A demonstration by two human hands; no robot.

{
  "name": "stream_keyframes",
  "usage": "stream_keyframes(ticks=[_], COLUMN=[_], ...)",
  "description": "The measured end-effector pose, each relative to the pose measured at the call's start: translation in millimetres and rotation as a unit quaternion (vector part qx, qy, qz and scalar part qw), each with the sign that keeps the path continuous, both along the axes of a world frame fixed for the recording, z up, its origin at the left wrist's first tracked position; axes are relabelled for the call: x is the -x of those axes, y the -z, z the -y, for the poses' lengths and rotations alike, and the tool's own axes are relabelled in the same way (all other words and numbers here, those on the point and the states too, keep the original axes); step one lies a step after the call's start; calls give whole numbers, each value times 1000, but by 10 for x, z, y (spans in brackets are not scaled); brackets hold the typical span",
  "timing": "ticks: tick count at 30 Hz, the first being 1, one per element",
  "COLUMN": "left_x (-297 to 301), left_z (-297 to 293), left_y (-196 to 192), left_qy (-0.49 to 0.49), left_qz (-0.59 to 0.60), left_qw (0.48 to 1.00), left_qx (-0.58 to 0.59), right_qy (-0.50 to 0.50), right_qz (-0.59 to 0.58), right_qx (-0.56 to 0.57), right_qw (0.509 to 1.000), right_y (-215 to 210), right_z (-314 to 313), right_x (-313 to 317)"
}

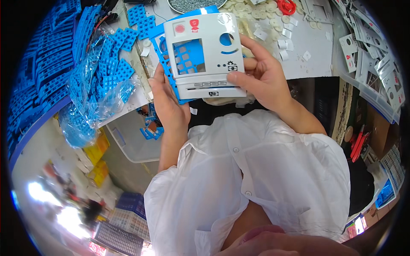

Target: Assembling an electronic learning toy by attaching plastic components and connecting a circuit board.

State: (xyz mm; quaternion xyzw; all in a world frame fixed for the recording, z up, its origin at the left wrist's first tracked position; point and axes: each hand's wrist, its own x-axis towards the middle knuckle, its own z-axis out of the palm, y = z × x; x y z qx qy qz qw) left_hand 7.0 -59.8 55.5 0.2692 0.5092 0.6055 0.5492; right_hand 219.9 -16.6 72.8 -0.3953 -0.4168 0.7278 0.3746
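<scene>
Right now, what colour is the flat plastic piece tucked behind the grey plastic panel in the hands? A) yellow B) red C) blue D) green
C: a blue plastic grid piece shows through the square window and past the left edge of the grey plastic panel, which the left hand and right hand grip.

My hands are hemmed in. At nine o'clock a crinkled bag of blue parts (92, 91) and stacked blue frames (47, 64) block the bench. At twelve, round white discs (256, 10) and a red ring (285, 6) crowd it. At three, white panels (376, 55) fill a bin. Bare white tabletop (307, 51) at two o'clock gives passage; at six my white shirt (265, 170) closes in.
</scene>
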Motion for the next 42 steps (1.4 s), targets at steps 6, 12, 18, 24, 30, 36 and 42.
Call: stream_keyframes(ticks=[6, 12, 18, 24, 30, 36, 42], left_x=[-78, -57, -26, -97, -69, -58, -65], left_z=[-59, -124, -129, -158, -129, -145, -158], left_y=[-136, -112, -76, -111, -100, -56, -41], left_qy=[14, -4, 3, -45, -12, -41, -41], left_qz=[36, 104, 117, 93, 132, 148, 160], left_qw=[998, 991, 988, 986, 982, 979, 978], left_qx=[57, 84, 97, 128, 133, 132, 128], right_qy=[-67, -49, -13, 26, 59, 51, 51], right_qz=[199, 187, 216, 249, 284, 254, 260], right_qx=[-142, -121, -204, -296, -328, -281, -310], right_qw=[967, 974, 955, 922, 899, 924, 913], right_y=[7, -86, 26, 15, 31, 83, 111], right_z=[-163, -325, -329, -284, -245, -183, -247], right_x=[-39, -64, -77, -36, -4, 9, 9])
